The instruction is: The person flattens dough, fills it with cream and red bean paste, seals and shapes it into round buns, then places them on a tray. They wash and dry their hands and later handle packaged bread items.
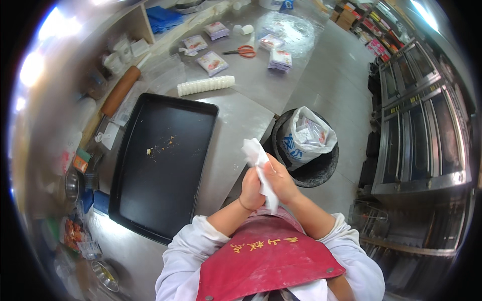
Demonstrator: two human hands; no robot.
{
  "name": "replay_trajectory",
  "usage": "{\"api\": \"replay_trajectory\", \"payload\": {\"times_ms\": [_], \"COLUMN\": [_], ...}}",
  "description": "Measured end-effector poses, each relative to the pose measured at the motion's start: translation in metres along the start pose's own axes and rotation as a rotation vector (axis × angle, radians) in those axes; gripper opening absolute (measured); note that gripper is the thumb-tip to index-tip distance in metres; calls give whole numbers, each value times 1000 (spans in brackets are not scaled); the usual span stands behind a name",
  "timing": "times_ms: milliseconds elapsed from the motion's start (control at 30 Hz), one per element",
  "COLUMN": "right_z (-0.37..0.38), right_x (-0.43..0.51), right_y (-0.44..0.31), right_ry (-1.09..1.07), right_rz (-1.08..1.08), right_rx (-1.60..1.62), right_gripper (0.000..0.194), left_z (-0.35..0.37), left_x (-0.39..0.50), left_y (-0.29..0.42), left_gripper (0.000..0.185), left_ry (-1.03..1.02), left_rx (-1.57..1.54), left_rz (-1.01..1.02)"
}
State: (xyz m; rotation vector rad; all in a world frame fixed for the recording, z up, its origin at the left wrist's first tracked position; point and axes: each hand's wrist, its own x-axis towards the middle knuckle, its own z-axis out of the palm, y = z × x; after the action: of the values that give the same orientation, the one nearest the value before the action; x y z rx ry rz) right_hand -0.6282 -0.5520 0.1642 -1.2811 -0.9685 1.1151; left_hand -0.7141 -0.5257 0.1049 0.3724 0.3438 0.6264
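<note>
My left hand [253, 189] and my right hand [281, 178] are close together in front of the red apron, both closed on a crumpled white paper tissue [266, 184]. The tissue sticks out above and below my fingers. Left of my hands, on the metal table [241, 124], lies a black baking tray [162, 169] with a few yellowish crumbs on it. Just beyond my hands, a white bag [308, 145] holding crumpled wrappers stands in a black bin [320, 171] beside the table's edge.
A stack of white paper cups [206, 85], red-handled scissors [244, 51] and several printed packets [212, 63] lie on the far part of the table. A wooden rolling pin [121, 91] rests beyond the tray's left corner. Metal ovens [418, 139] stand at the right, across the tiled floor.
</note>
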Motion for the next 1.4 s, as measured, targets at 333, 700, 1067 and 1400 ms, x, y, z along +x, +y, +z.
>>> {"api": "replay_trajectory", "payload": {"times_ms": [333, 700, 1067, 1400], "right_z": [-96, -148, -185, -231], "right_x": [8, -12, -29, -8], "right_y": [17, -59, -19, 21], "right_ry": [525, -246, 418, 479], "right_rz": [43, -557, -911, -360], "right_rx": [355, -950, -686, 732], "right_gripper": [26, 54, 23, 47], "left_z": [79, 153, 189, 279], "left_x": [67, 166, 251, 176], "left_y": [-42, -100, -120, -147], "left_gripper": [25, 32, 20, 18], "left_ry": [-111, -873, 249, -333], "left_rx": [1327, 2560, 655, 1025], "left_rz": [573, 338, 50, 997]}}
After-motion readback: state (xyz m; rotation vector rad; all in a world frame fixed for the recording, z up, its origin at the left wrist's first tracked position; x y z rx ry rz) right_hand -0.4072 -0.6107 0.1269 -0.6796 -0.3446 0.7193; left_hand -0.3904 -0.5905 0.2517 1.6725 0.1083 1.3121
